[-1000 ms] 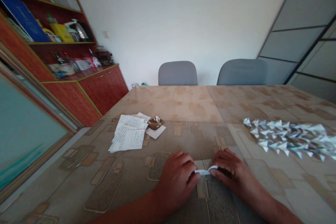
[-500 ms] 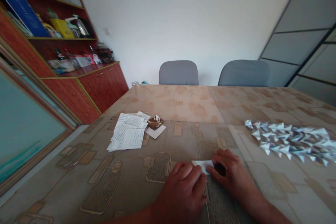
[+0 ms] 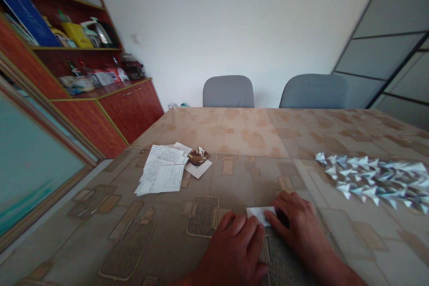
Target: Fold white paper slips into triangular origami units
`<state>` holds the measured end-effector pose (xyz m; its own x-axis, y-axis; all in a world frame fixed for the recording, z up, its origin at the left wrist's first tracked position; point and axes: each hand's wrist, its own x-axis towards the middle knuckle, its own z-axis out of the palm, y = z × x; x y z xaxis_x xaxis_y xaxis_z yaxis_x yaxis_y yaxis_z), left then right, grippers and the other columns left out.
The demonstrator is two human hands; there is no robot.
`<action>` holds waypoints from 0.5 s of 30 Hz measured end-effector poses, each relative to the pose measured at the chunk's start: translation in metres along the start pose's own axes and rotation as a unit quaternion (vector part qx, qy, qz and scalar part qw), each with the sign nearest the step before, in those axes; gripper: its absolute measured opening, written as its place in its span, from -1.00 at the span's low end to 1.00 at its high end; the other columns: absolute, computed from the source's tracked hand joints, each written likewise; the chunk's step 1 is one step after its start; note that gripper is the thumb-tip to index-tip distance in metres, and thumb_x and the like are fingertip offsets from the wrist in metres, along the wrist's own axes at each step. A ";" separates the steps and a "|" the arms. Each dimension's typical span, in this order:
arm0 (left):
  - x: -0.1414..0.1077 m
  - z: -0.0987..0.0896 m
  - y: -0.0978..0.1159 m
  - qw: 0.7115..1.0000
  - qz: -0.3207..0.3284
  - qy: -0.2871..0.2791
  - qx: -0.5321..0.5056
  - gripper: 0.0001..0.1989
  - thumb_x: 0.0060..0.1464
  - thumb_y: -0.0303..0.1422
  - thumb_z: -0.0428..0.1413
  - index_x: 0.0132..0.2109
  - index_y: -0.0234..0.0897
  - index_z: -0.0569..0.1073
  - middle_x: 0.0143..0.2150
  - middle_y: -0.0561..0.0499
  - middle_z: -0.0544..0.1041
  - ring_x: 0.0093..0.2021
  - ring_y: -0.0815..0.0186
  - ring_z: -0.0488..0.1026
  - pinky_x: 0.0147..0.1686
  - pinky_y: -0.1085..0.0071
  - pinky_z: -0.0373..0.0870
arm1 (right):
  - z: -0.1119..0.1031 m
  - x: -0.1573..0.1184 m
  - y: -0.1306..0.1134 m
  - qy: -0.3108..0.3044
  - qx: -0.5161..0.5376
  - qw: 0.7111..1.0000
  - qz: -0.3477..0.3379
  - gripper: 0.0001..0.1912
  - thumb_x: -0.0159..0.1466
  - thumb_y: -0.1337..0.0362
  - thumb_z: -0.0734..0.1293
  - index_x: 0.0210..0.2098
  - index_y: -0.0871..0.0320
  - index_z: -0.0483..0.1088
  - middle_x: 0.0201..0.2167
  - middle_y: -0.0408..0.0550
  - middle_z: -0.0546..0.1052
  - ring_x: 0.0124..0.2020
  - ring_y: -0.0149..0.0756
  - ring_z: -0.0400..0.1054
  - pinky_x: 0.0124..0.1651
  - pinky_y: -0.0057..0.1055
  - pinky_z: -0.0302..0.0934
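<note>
Between my hands a small white piece of paper (image 3: 257, 215) lies flat on the patterned tabletop, partly covered by fingers. My left hand (image 3: 236, 243) is closed, its curled fingers at the near left edge of the paper. On the other side, my right hand (image 3: 296, 221) pinches the right end, with the thumb on the paper and the index finger bent over it. To the left lies a fanned pile of printed paper sheets (image 3: 164, 170). Beside that pile are a brown picture card (image 3: 198, 157) and a white piece of paper (image 3: 197, 170).
Rows of pointed, folded silvery-white pieces (image 3: 375, 179) cover part of the table's right side. Two grey chairs (image 3: 228, 91) stand behind the far edge of the table (image 3: 231, 120). A red wooden cabinet (image 3: 130, 111) with loaded shelves is at the left.
The view has shifted slightly. My left hand has moved a little lower, baring more of the white paper. My right hand stays on its right end.
</note>
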<state>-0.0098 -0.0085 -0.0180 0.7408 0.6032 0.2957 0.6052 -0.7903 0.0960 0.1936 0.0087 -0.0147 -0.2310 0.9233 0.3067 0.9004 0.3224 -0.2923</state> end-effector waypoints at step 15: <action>0.003 -0.007 0.003 0.999 -0.016 -0.038 -0.027 -0.58 0.16 -0.16 0.08 0.07 -0.31 0.34 -0.03 -0.11 0.45 -0.11 0.12 0.33 -0.13 0.16 0.25 | -0.004 -0.001 -0.004 -0.013 -0.006 1.000 -0.002 -0.82 0.24 0.30 0.34 -0.50 0.10 0.35 -0.44 -0.11 0.41 -0.31 -0.15 0.30 -0.19 -0.23 0.08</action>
<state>-0.0076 -0.0098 -0.0100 0.7424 0.6330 0.2194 0.6137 -0.7739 0.1564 0.1919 0.0058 -0.0108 -0.2438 0.9270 0.2850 0.9034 0.3239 -0.2808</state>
